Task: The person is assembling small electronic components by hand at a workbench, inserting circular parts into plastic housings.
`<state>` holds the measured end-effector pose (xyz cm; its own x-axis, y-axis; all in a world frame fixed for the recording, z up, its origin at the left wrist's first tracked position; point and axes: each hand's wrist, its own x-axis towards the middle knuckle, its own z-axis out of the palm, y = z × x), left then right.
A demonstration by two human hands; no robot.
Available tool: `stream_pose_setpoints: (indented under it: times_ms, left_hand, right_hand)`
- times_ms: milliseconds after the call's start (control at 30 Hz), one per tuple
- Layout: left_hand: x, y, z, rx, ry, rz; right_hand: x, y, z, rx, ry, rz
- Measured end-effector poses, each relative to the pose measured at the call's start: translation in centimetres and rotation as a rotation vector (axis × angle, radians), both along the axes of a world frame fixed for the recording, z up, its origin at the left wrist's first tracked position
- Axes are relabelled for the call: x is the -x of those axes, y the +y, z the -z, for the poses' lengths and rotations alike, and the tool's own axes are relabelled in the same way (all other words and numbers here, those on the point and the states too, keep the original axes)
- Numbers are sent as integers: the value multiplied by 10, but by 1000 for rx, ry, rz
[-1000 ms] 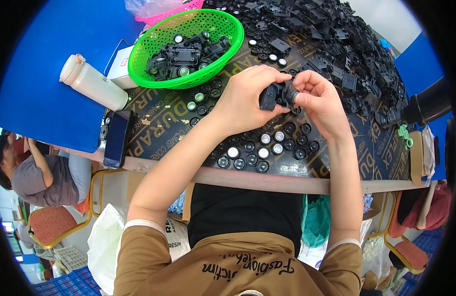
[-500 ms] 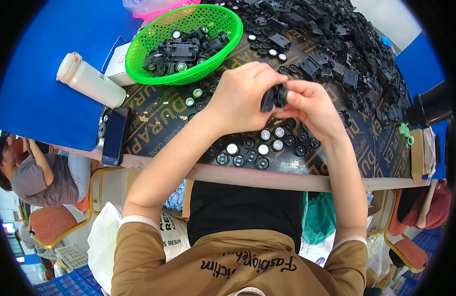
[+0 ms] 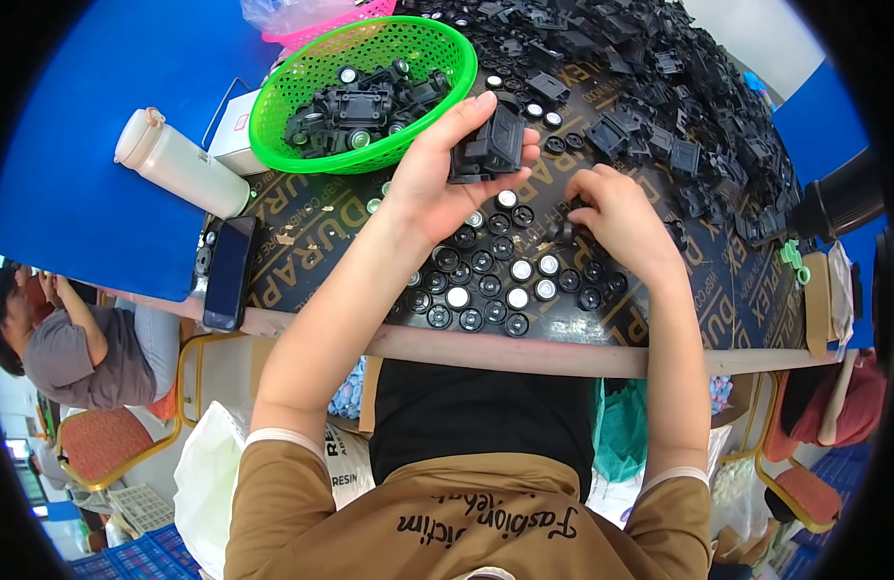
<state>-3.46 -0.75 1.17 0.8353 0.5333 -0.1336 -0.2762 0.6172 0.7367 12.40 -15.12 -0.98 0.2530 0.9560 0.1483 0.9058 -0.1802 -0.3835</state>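
Note:
A black plastic toy car chassis [image 3: 497, 143] rests in my left hand [image 3: 430, 189], which is turned palm up with its fingers curled round the part. To its right, my right hand [image 3: 623, 220] is low over the table, its thumb and fingertips pinching a small black wheel [image 3: 566, 232]. Loose black wheels [image 3: 489, 285], some with silvery-white hub faces, are scattered between my forearms near the table's front edge.
Beyond my left hand, a green basket [image 3: 265, 114] holds chassis with wheels. A white bottle [image 3: 181, 166] and a phone [image 3: 230, 273] lie at the left. Black plastic parts [image 3: 660, 92] heap at the far right. A dark cylindrical object [image 3: 834, 211] juts in from the right.
My hands were together at the chassis and have parted. The left has turned palm up with the chassis; the right has come down to the table and pinches a wheel.

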Motion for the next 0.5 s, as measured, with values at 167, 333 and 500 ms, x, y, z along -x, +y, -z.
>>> stream_pose_setpoints:
  times_ms: [167, 333, 500]
  left_hand:
    - [-4, 1, 9, 217, -130, 79]
    - [-6, -2, 15, 232, -139, 60]
    - [-9, -23, 10, 130, -96, -16]
  right_hand:
    - [17, 9, -15, -545, 679, -9]
    - [49, 16, -17, -722, 398, -186]
    - [48, 23, -14, -890, 106, -261]
